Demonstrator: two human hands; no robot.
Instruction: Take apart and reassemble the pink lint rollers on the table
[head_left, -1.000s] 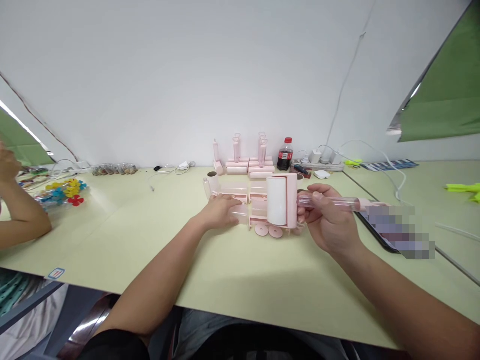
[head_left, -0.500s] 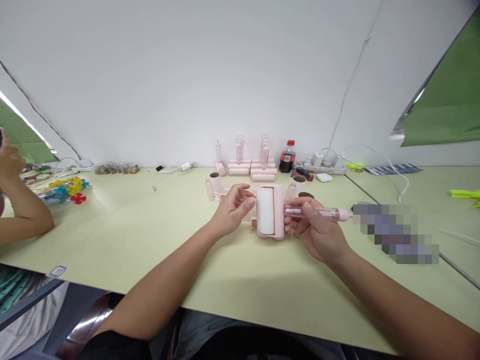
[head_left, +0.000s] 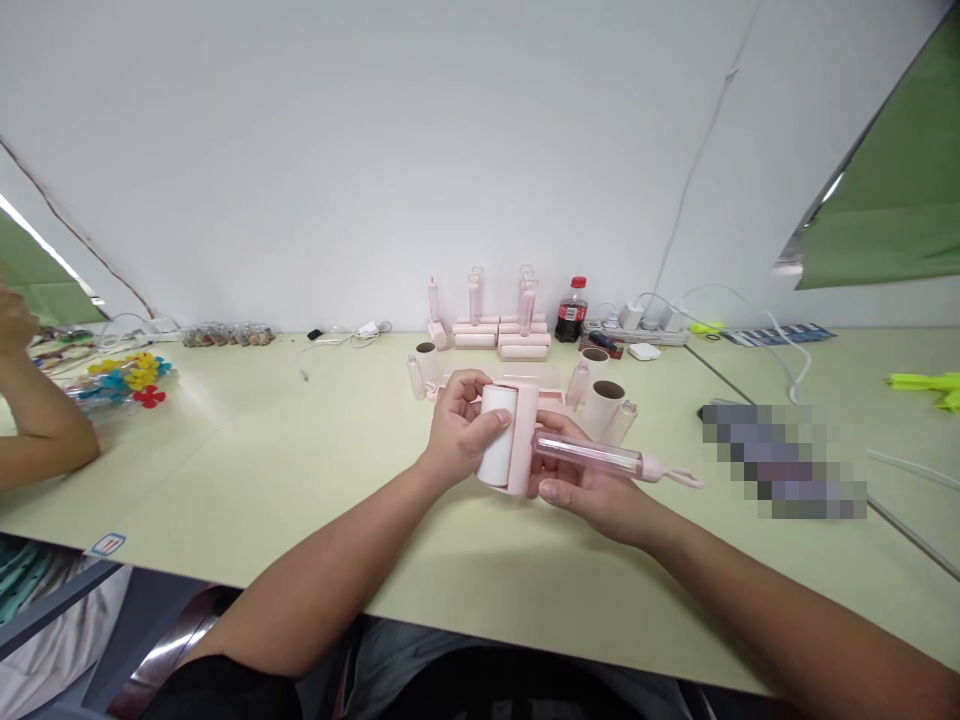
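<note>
A pink lint roller (head_left: 523,440) with a white paper roll and a clear pink handle is held above the table, its handle pointing right with a strap loop at the end. My left hand (head_left: 459,430) grips the roll end, thumb pressed on the white paper and fingers behind. Around the pink housing and the base of the handle, my right hand (head_left: 589,495) supports it from the right, partly hidden by the handle. Behind stand cardboard-cored rolls (head_left: 604,402), short clear pink tubes (head_left: 579,384) and a pink tray-like piece (head_left: 551,398).
Several assembled lint rollers (head_left: 525,340) stand along the wall beside a cola bottle (head_left: 572,312). Power strips and cables (head_left: 637,325) lie to the right, near a blurred-out object (head_left: 784,460). Another person's arm (head_left: 45,420) rests at left, by colourful flower-shaped pieces (head_left: 139,375).
The lint roller has moved left and slightly down, its handle now tilting downward to the right. My left hand has closed onto the roll. My right thumb has left the handle's top.
</note>
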